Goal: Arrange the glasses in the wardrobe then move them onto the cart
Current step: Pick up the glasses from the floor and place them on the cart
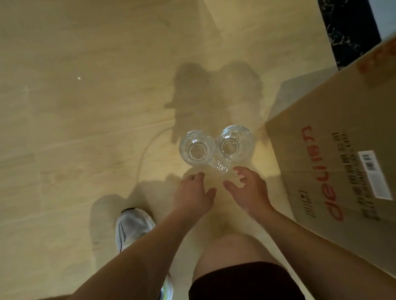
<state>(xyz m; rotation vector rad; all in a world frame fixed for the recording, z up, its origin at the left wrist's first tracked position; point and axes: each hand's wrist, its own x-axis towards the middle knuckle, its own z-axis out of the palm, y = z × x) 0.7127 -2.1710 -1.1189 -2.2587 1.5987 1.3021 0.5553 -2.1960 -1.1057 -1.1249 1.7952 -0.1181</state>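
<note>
Two clear glass mugs stand upright side by side on the light wooden floor, seen from straight above. The left mug [197, 150] has a handle that points toward me. The right mug [235, 142] touches or nearly touches it. My left hand [193, 192] hovers just below the left mug with relaxed, spread fingers and holds nothing. My right hand [246, 186] hovers just below the right mug, fingers loosely curved, also holding nothing. Neither hand touches a mug.
A large cardboard box [360, 166] with red lettering stands close on the right of the mugs. A dark marbled strip [342, 10] runs along the far right. My white shoe [131, 226] and bare knee [230, 253] are below the hands.
</note>
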